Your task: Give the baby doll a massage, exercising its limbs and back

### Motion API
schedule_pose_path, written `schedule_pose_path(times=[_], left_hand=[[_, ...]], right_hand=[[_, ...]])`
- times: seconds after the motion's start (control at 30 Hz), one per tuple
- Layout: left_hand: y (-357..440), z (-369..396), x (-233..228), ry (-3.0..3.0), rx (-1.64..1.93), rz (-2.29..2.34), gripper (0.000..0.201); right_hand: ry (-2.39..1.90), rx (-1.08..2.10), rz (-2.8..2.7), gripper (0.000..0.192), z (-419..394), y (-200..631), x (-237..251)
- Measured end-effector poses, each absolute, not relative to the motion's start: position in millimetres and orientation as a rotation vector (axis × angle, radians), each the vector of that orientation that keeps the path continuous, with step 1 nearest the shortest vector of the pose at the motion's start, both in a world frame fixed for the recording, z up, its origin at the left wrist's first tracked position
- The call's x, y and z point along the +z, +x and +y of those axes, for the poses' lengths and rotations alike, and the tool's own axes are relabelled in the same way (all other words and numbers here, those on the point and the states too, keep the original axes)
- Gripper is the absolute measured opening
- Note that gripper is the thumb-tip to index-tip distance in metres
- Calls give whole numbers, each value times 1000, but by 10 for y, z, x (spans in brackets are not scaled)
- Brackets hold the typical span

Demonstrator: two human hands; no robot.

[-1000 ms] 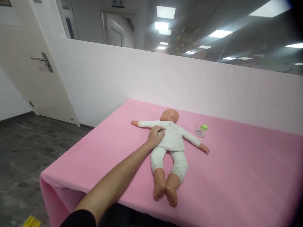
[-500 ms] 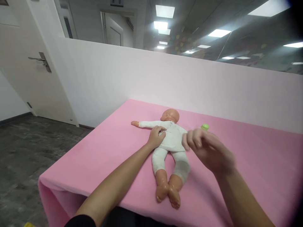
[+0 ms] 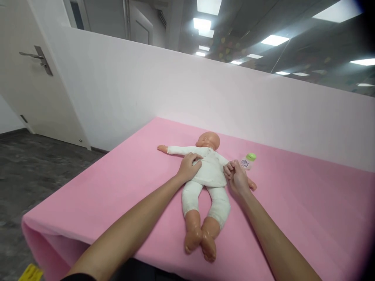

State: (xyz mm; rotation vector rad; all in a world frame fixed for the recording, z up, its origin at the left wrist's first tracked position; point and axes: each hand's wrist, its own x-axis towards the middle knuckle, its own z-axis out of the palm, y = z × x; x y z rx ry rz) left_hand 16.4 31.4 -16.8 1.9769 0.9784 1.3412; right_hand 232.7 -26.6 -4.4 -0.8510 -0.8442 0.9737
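Note:
A baby doll (image 3: 209,168) in a white cloth suit lies stretched out, its bare head at the far end and its feet toward me. My left hand (image 3: 190,166) rests on the doll's left-hand side as I see it, thumb apart from the loosely bent fingers. At the opposite side of its torso, my right hand (image 3: 236,175) is raised with its fingers curled in and nothing visible in them. It covers part of the doll's sleeve; whether it touches the doll I cannot tell. Beyond that hand lies a small clear bottle (image 3: 245,164) with a green cap.
A pink cloth (image 3: 111,203) covers the table and hangs over its front left corner. Behind the table runs a white wall (image 3: 131,82) with glass above. At the left are a door (image 3: 43,101), dark floor (image 3: 17,175) and something yellow (image 3: 31,272).
My right hand has moved down and left toward the doll's side, uncovering the bottle and the doll's hand. My left hand stays on the doll. The view has shifted slightly.

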Motion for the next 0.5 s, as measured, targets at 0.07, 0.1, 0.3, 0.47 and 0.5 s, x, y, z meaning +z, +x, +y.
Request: schedule_pose_path(times=[0.07, 0.1, 0.3, 0.47, 0.5], left_hand=[[162, 304, -152, 1975, 1341, 980, 19], [159, 300, -146, 1973, 1343, 980, 19], [144, 285, -139, 2000, 1347, 986, 21], [180, 207, -113, 2175, 1420, 929, 45], [191, 190, -110, 2226, 1414, 902, 50]], right_hand=[[-859, 915, -847, 49, -252, 2373, -28], [-863, 880, -851, 52, -247, 2402, -31], [-970, 673, -922, 62, -209, 2507, -175], [-1097, 609, -1082, 42, -232, 2443, -209], [-1119, 566, -1137, 38, -254, 2417, -192]])
